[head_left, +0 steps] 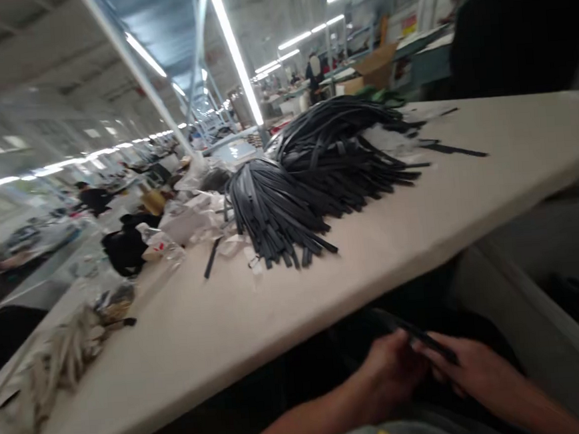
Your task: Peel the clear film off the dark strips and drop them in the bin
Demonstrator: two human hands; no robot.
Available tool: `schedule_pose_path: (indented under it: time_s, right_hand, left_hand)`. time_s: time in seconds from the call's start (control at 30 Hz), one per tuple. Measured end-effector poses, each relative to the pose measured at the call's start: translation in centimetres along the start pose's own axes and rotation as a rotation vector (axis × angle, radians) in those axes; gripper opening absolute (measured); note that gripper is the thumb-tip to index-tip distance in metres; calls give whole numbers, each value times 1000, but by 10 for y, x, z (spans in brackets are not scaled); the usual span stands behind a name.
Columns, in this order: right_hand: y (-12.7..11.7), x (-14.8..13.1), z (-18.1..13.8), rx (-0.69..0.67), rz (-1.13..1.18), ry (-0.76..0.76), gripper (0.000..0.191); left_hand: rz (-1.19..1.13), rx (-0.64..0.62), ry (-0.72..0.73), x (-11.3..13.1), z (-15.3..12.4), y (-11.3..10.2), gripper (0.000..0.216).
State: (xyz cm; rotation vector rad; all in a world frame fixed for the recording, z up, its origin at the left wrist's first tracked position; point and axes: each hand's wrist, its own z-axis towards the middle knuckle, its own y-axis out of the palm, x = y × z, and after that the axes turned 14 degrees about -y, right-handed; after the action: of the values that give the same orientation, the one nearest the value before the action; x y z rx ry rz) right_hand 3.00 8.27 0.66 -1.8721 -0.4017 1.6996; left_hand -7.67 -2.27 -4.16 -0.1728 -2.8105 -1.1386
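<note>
My left hand [392, 364] and my right hand [466, 365] are close together in front of the table's near edge, low in the view. Between them runs a narrow dark strip [430, 344], pinched by the fingers of both hands. Its far end fades into the dark area under the table. Motion blur softens the fingers, and the undersides of both hands are hidden. On the table [373, 264] beyond lies a large heap of similar dark grey strips [334, 153], with a nearer bundle [269, 212] fanned toward me.
A loose dark strip [212, 258] lies left of the heap, among crumpled clear plastic bags [164, 247]. Beige strips [65, 358] are piled at the table's left end. A dark bulk [520, 31] stands at the upper right. People work at tables farther back.
</note>
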Motion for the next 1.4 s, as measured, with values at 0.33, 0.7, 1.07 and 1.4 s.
schedule_pose_path:
  time_s: [0.33, 0.7, 1.07, 1.4]
  right_hand:
    - [-32, -43, -36, -8, 121, 54, 39]
    - [-27, -1, -43, 290, 230, -126, 32]
    - [2, -6, -40, 373, 15, -454, 34]
    - [-42, -25, -78, 387, 131, -154, 23]
  left_hand:
    - [20, 90, -20, 11, -7, -1, 17]
    - [-44, 59, -107, 21, -20, 2, 18]
    - [134, -99, -256, -5, -15, 0, 23]
    - [184, -6, -280, -10, 5, 18, 47]
